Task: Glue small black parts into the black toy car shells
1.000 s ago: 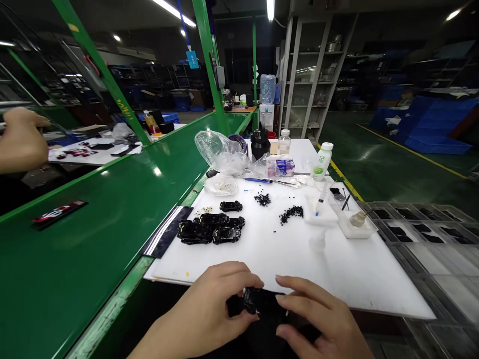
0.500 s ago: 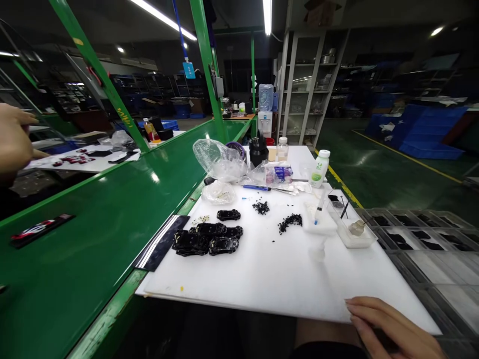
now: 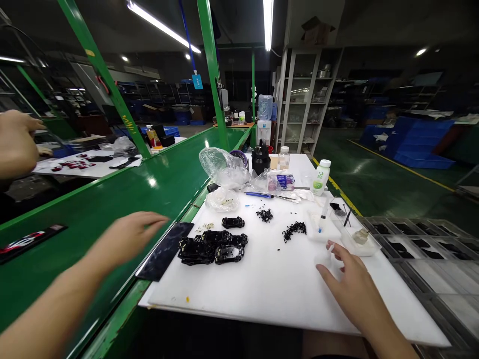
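My left hand [image 3: 129,238] is smeared by motion, fingers stretched out, above the green conveyor's edge beside a flat black plate [image 3: 164,252]. It holds nothing. Just right of the plate, a pile of black toy car bodies [image 3: 213,247] lies on the white work board [image 3: 277,289], with one more car body [image 3: 232,222] behind it. My right hand [image 3: 350,286] rests on the board's right side, fingers apart, its fingertips at a small translucent white cup [image 3: 325,258]. A syringe [image 3: 322,219] lies on a white tray just beyond.
Two heaps of tiny black parts [image 3: 294,230] lie mid-board. Plastic bags [image 3: 222,167], a black jar [image 3: 261,157], a blue pen [image 3: 258,195] and a white bottle [image 3: 321,177] stand at the back. Grid trays [image 3: 419,239] flank the right. Another person's hand [image 3: 17,142] works across the conveyor [image 3: 93,204].
Both hands left the black part held at the board's near edge. My left hand swung out left toward the plate; my right hand moved up onto the board to the small cup.
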The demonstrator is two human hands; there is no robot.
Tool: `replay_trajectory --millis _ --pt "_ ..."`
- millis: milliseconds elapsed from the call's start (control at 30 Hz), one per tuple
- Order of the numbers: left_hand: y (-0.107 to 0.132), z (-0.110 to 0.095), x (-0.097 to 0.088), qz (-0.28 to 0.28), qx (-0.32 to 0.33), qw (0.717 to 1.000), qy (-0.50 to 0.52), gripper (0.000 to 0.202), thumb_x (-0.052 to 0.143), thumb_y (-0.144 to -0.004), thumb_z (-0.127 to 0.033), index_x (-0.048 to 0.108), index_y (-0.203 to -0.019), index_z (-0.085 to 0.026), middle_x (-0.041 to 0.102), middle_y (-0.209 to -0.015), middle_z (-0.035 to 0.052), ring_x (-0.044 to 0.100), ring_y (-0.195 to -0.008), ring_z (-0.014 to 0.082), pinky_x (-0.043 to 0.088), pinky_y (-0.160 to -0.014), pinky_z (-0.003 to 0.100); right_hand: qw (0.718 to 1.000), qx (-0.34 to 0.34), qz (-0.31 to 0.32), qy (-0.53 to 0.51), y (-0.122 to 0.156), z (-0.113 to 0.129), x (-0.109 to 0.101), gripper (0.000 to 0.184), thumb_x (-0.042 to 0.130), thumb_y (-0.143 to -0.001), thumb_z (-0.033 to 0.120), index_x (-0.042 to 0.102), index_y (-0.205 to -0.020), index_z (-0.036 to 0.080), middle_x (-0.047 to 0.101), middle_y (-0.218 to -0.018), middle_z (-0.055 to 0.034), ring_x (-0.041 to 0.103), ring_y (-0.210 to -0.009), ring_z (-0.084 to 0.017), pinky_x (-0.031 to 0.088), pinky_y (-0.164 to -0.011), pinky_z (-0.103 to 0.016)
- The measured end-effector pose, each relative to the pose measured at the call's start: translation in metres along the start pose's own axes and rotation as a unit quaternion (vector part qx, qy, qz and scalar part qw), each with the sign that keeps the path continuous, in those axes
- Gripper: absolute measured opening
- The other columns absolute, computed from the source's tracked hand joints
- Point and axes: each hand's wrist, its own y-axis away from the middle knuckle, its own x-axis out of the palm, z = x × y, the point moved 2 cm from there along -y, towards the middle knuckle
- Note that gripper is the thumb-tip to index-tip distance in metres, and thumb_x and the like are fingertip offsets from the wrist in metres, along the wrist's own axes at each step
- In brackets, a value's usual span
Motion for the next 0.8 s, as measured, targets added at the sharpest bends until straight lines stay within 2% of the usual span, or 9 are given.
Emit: replay_trajectory --millis 67,133,200,333,400,500,600,700,800 --pt "-0.032 -0.029 0.026 0.082 0.066 0.994 -0.013 0.031 0.056 -0.086 -0.044 0.075 -0.096 -0.022 0.073 -0.108 0.0034 0.062 -0.107 0.0295 0.042 -0.097 0.035 1.000 -0.006 0.016 -0.009 -0.008 0.008 0.009 0.045 0.056 -0.084 0.043 0.056 -0.123 0.021 0.063 -0.113 -0.0108 0.059 -0.108 -0.030 0.052 -0.088 -0.044" --pt "-0.065 -0.059 0.056 0.151 0.120 0.981 -0.011 0.031 0.060 -0.082 -0.042 0.075 -0.104 -0.025 0.072 -0.116 0.0051 0.061 -0.110 0.0282 0.041 -0.096 0.031 0.999 -0.016 0.033 -0.019 -0.012 0.011 0.012 0.034 0.053 -0.086 0.038 0.061 -0.114 0.021 0.065 -0.108 -0.0099 0.061 -0.105 -0.028 0.050 -0.088 -0.043" --pt "-0.092 -0.080 0.081 0.184 0.130 0.974 -0.023 0.036 0.067 -0.073 -0.038 0.074 -0.105 -0.024 0.073 -0.115 0.0080 0.063 -0.107 0.0301 0.043 -0.091 0.032 0.998 -0.028 0.047 -0.029 -0.014 0.011 0.012 0.027 0.051 -0.087 0.033 0.063 -0.108 0.021 0.067 -0.105 -0.0083 0.063 -0.100 -0.026 0.051 -0.086 -0.041" --pt "-0.117 -0.091 0.107 0.233 0.120 0.964 -0.050 0.029 0.079 -0.056 -0.029 0.076 -0.084 -0.023 0.077 -0.092 0.0072 0.067 -0.084 0.0280 0.046 -0.074 0.032 0.996 -0.056 0.053 -0.041 -0.013 0.006 0.008 0.024 0.051 -0.088 0.029 0.063 -0.107 0.022 0.069 -0.107 -0.0050 0.066 -0.099 -0.023 0.054 -0.082 -0.036" --pt "-0.118 -0.088 0.111 0.235 0.111 0.964 -0.055 0.025 0.080 -0.059 -0.030 0.074 -0.082 -0.021 0.075 -0.087 0.0057 0.066 -0.080 0.0239 0.047 -0.074 0.033 0.995 -0.080 0.044 -0.043 -0.012 0.004 0.008 0.025 0.051 -0.088 0.027 0.063 -0.110 0.022 0.069 -0.110 -0.0060 0.066 -0.100 -0.023 0.055 -0.082 -0.035" --pt "-0.115 -0.084 0.111 0.218 0.091 0.971 -0.042 0.024 0.069 -0.079 -0.039 0.068 -0.088 -0.017 0.070 -0.087 0.0039 0.063 -0.079 0.0185 0.048 -0.077 0.036 0.993 -0.103 0.031 -0.042 -0.012 0.001 0.010 0.031 0.050 -0.090 0.026 0.060 -0.119 0.020 0.068 -0.114 -0.0085 0.066 -0.102 -0.024 0.056 -0.083 -0.036" --pt "-0.111 -0.089 0.104 0.183 0.071 0.981 0.000 0.021 0.073 -0.073 -0.038 0.068 -0.076 -0.017 0.068 -0.074 0.0024 0.062 -0.072 0.0197 0.047 -0.071 0.034 0.993 -0.092 0.039 -0.061 -0.012 0.001 0.011 0.043 0.048 -0.092 0.030 0.052 -0.133 0.019 0.068 -0.112 -0.0093 0.066 -0.103 -0.025 0.055 -0.085 -0.040" --pt "-0.097 -0.108 0.084 0.133 0.056 0.987 0.073 0.016 0.073 -0.066 -0.033 0.070 -0.073 -0.018 0.067 -0.069 0.0022 0.060 -0.067 0.0205 0.043 -0.063 0.030 0.990 -0.037 0.038 -0.131 -0.006 0.002 0.001 0.053 0.048 -0.093 0.041 0.040 -0.143 0.023 0.067 -0.115 -0.0074 0.062 -0.109 -0.025 0.053 -0.090 -0.040" --pt "-0.055 -0.139 0.055 0.084 0.041 0.982 0.161 0.031 0.059 -0.079 -0.039 0.068 -0.101 -0.019 0.067 -0.079 0.0019 0.059 -0.067 0.0175 0.042 -0.059 0.026 0.954 0.021 -0.031 -0.297 0.008 0.007 -0.025 0.049 0.056 -0.090 0.046 0.048 -0.134 0.028 0.069 -0.095 -0.0041 0.066 -0.090 -0.022 0.054 -0.076 -0.033"
